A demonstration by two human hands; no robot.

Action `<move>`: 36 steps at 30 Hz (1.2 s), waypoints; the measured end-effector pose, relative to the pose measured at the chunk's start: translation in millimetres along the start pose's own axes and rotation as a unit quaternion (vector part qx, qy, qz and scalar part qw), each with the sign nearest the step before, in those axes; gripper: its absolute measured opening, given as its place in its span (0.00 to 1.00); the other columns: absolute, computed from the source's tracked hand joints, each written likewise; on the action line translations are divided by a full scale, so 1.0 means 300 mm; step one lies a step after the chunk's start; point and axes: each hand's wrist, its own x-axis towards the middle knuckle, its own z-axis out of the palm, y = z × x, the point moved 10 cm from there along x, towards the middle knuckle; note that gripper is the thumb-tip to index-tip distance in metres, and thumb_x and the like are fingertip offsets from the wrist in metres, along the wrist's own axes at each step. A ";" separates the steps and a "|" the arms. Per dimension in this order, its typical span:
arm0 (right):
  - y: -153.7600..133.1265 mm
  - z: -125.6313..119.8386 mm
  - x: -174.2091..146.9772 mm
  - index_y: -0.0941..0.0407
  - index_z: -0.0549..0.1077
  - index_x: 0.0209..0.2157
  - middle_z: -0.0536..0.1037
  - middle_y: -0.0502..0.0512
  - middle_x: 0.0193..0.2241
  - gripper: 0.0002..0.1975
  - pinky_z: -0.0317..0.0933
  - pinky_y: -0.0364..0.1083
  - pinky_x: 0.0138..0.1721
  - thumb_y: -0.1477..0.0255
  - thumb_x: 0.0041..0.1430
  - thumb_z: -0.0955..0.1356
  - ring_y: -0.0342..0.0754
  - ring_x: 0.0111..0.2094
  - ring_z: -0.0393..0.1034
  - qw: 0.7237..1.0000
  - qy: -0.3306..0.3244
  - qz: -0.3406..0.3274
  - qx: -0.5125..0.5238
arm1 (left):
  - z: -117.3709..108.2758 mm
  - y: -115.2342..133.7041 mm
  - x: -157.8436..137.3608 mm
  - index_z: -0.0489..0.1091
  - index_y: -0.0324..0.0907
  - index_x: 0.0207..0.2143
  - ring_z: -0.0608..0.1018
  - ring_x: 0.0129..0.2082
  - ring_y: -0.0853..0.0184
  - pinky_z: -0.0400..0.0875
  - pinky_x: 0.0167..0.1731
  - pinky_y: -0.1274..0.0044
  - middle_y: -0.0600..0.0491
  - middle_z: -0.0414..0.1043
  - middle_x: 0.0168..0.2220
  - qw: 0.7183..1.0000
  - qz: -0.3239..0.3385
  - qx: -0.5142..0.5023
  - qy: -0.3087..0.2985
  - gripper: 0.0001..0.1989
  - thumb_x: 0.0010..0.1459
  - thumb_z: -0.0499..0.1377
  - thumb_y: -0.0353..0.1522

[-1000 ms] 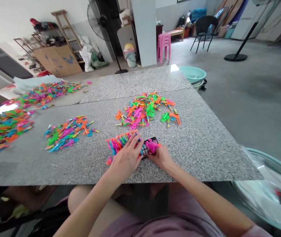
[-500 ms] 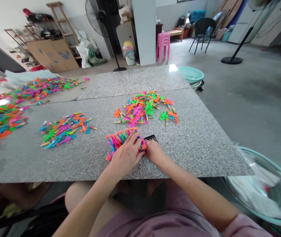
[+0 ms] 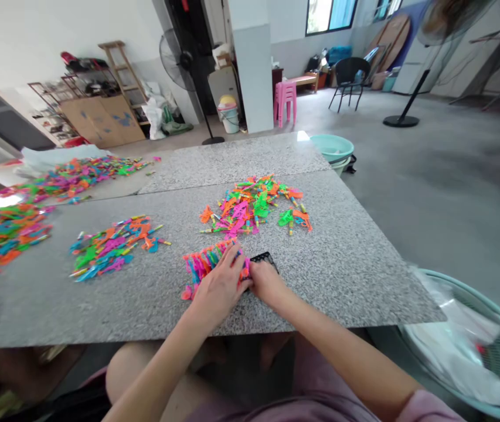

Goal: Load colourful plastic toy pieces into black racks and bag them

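Observation:
A row of bright plastic pieces (image 3: 194, 268), pink, orange, blue and green, stands packed side by side near the table's front edge. My left hand (image 3: 217, 288) lies across the right part of this row, its fingers stretched out over the tops. Right beside it, my right hand (image 3: 268, 281) is closed at the row's right end; what its fingers pinch is hidden. Under and behind that hand shows a black gridded tray (image 3: 265, 257). Beyond both hands lies a loose heap of colourful toy pieces (image 3: 250, 208), some shaped like small pistols.
A smaller pile of pieces (image 3: 115, 243) lies left on the speckled stone table (image 3: 342, 264), with larger heaps (image 3: 3, 234) at the far left. A basket with plastic bags (image 3: 496, 328) stands off the right edge. A turquoise basin (image 3: 333, 146) is behind the far right corner.
The view has tilted up a little, so everything sits lower in the picture. Both hands keep to the same places on the row, with hardly any visible shift.

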 end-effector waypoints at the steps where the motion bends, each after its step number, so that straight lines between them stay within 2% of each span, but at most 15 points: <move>1: -0.010 0.004 0.006 0.61 0.74 0.44 0.80 0.65 0.39 0.12 0.64 0.46 0.39 0.77 0.59 0.65 0.55 0.40 0.76 1.000 0.001 -0.007 -0.005 | 0.001 -0.002 0.003 0.59 0.39 0.59 0.62 0.65 0.51 0.68 0.58 0.62 0.38 0.54 0.65 1.000 0.000 -0.012 0.001 0.25 0.61 0.60 0.31; 3: -0.026 0.005 0.020 0.62 0.74 0.44 0.79 0.66 0.38 0.12 0.64 0.46 0.38 0.77 0.59 0.65 0.56 0.40 0.76 0.999 0.010 -0.030 -0.008 | 0.002 -0.003 0.008 0.56 0.42 0.62 0.61 0.66 0.52 0.66 0.59 0.60 0.40 0.54 0.66 1.000 0.011 -0.024 0.009 0.27 0.61 0.58 0.29; 7: 0.020 -0.014 0.034 0.59 0.75 0.41 0.80 0.58 0.37 0.11 0.64 0.44 0.38 0.76 0.53 0.70 0.52 0.39 0.75 0.991 -0.040 -0.119 0.039 | 0.004 -0.006 0.010 0.67 0.42 0.55 0.60 0.66 0.50 0.65 0.59 0.57 0.42 0.62 0.62 0.999 0.037 0.011 0.022 0.17 0.64 0.54 0.32; 9: 0.157 -0.097 0.052 0.56 0.76 0.40 0.80 0.54 0.38 0.12 0.64 0.43 0.39 0.78 0.52 0.71 0.50 0.38 0.75 0.994 -0.027 -0.092 0.054 | 0.007 -0.006 0.009 0.69 0.41 0.52 0.62 0.65 0.50 0.66 0.58 0.58 0.41 0.64 0.61 0.998 0.046 0.026 0.021 0.15 0.65 0.53 0.33; 12: 0.476 -0.369 0.075 0.56 0.71 0.52 0.75 0.61 0.51 0.21 0.63 0.46 0.46 0.83 0.59 0.63 0.52 0.49 0.70 0.980 0.176 0.077 -0.043 | 0.013 -0.009 0.011 0.71 0.40 0.50 0.64 0.64 0.50 0.68 0.57 0.58 0.41 0.66 0.60 0.997 0.056 0.040 0.028 0.14 0.64 0.54 0.32; 13: 0.536 -0.432 0.087 0.56 0.68 0.56 0.69 0.64 0.57 0.24 0.63 0.48 0.48 0.83 0.60 0.62 0.54 0.54 0.66 0.971 0.204 0.085 -0.086 | 0.016 -0.012 0.013 0.71 0.40 0.49 0.64 0.64 0.49 0.68 0.57 0.58 0.41 0.66 0.59 0.997 0.057 0.043 0.032 0.13 0.63 0.55 0.32; 15: 0.601 -0.484 0.136 0.57 0.65 0.59 0.64 0.66 0.61 0.24 0.61 0.50 0.51 0.83 0.62 0.60 0.56 0.59 0.59 0.969 0.186 0.051 -0.153 | 0.026 -0.020 0.015 0.72 0.39 0.48 0.64 0.64 0.49 0.67 0.58 0.58 0.40 0.67 0.59 0.997 0.060 0.043 0.036 0.13 0.63 0.56 0.32; 18: 0.626 -0.433 0.191 0.60 0.72 0.49 0.72 0.66 0.52 0.15 0.58 0.49 0.52 0.82 0.64 0.60 0.53 0.55 0.64 0.976 0.063 -0.034 -0.207 | 0.030 -0.031 0.008 0.72 0.39 0.47 0.65 0.63 0.50 0.66 0.59 0.58 0.40 0.67 0.58 0.997 0.062 0.027 0.036 0.12 0.63 0.55 0.33; 20: 0.632 -0.395 0.175 0.60 0.73 0.43 0.76 0.64 0.44 0.12 0.58 0.47 0.51 0.82 0.64 0.61 0.51 0.50 0.67 0.975 0.017 -0.066 -0.214 | 0.025 -0.033 -0.002 0.72 0.40 0.48 0.64 0.64 0.51 0.66 0.59 0.58 0.42 0.67 0.59 0.998 0.060 0.011 0.024 0.12 0.64 0.55 0.33; 23: 0.639 -0.376 0.099 0.58 0.72 0.42 0.76 0.60 0.41 0.11 0.60 0.45 0.47 0.82 0.62 0.62 0.49 0.45 0.70 0.987 0.030 -0.067 -0.142 | 0.016 -0.024 -0.014 0.71 0.41 0.50 0.62 0.65 0.51 0.66 0.59 0.58 0.42 0.64 0.61 0.998 0.056 -0.004 -0.007 0.13 0.65 0.54 0.34; 26: 0.660 -0.349 0.016 0.58 0.69 0.42 0.77 0.57 0.35 0.08 0.62 0.43 0.37 0.77 0.63 0.62 0.46 0.35 0.71 0.995 0.076 0.026 0.064 | 0.007 -0.016 -0.013 0.69 0.40 0.51 0.59 0.67 0.51 0.66 0.59 0.58 0.42 0.63 0.62 0.999 0.048 -0.008 -0.022 0.14 0.65 0.55 0.34; 28: 0.605 -0.271 -0.010 0.57 0.66 0.42 0.76 0.51 0.29 0.08 0.62 0.41 0.30 0.70 0.63 0.63 0.45 0.28 0.70 0.964 0.067 0.051 0.251 | 0.009 -0.012 -0.008 0.69 0.40 0.50 0.59 0.66 0.52 0.66 0.59 0.58 0.42 0.63 0.62 0.999 0.045 -0.010 -0.027 0.13 0.65 0.55 0.34; 30: 0.464 -0.169 0.008 0.57 0.66 0.40 0.72 0.46 0.23 0.12 0.61 0.40 0.25 0.64 0.59 0.66 0.44 0.23 0.67 0.920 0.012 0.010 0.392 | 0.014 -0.010 -0.004 0.69 0.40 0.50 0.60 0.66 0.51 0.67 0.58 0.58 0.42 0.63 0.62 0.999 0.044 -0.006 -0.031 0.12 0.65 0.55 0.33; 33: 0.255 -0.069 0.082 0.56 0.68 0.35 0.70 0.44 0.19 0.13 0.63 0.41 0.25 0.62 0.53 0.70 0.43 0.21 0.66 0.876 -0.041 -0.055 0.478 | 0.021 -0.009 -0.003 0.67 0.39 0.50 0.57 0.67 0.50 0.68 0.58 0.58 0.40 0.62 0.62 0.998 0.045 0.012 -0.036 0.13 0.66 0.54 0.34; 36: 0.190 -0.054 0.169 0.55 0.69 0.35 0.73 0.45 0.22 0.14 0.64 0.42 0.28 0.65 0.48 0.72 0.44 0.24 0.70 0.857 0.000 -0.062 0.512 | 0.021 -0.006 -0.005 0.66 0.39 0.51 0.56 0.68 0.49 0.68 0.58 0.58 0.40 0.61 0.63 0.998 0.046 0.022 -0.041 0.13 0.66 0.54 0.34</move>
